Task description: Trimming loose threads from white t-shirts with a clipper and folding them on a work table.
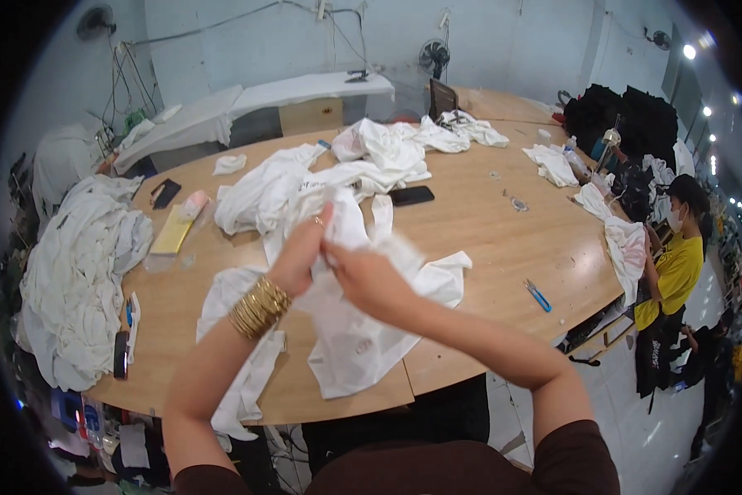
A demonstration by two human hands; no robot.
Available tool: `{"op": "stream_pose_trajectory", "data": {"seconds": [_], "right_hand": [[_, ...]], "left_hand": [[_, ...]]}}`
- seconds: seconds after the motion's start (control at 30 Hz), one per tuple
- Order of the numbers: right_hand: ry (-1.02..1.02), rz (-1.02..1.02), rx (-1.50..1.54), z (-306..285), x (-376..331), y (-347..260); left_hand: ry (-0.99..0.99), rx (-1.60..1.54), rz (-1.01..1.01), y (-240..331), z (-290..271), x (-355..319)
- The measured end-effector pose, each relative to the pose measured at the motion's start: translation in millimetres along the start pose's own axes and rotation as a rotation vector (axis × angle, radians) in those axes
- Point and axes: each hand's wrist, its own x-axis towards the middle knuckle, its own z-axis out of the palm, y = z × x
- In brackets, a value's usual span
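Above the table's middle, both my hands grip a white cloth garment (350,342) that hangs down toward the near edge. My left hand (299,252), its forearm ringed with gold bangles (259,308), is closed on the upper part with the thumb pointing up. Pressed close beside it, my right hand (356,272) is also closed on the fabric. A part of the cloth to its right is smeared by motion. More white garments (268,191) lie crumpled just beyond my hands, and another white piece (243,388) drapes over the near edge.
A tall heap of white garments (82,264) stands at the left. Blue thread snips (537,295) lie on the right of the wooden table (486,239), a black phone (411,195) beyond my hands. A yellow pad (171,233) rests left. A person in yellow (676,268) works at the right edge.
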Motion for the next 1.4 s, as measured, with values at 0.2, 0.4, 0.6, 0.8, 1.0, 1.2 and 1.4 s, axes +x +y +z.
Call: {"op": "stream_pose_trajectory", "data": {"seconds": [0.2,0.4,0.6,0.8,1.0,1.2,1.4], "right_hand": [[-0.600,-0.100,-0.054,27,-48,21],[-0.266,-0.302,0.059,-29,-8,47],[-0.305,-0.012,-0.062,-48,1,19],[0.357,-0.311,-0.464,-134,3,-51],[0.383,-0.081,-0.501,-228,55,20],[0.669,-0.131,-0.623,-266,51,-17],[0.692,-0.170,-0.956,-295,36,-79]], "left_hand": [[-0.450,-0.062,-0.228,-87,-22,-37],[-0.560,0.035,-0.028,-67,-29,-57],[-0.224,0.273,0.488,-55,-9,-63],[-0.019,0.662,0.686,-10,13,-65],[-0.359,1.043,0.784,77,13,-5],[-0.293,0.834,0.730,110,39,47],[0.060,0.669,1.052,91,82,34]]}}
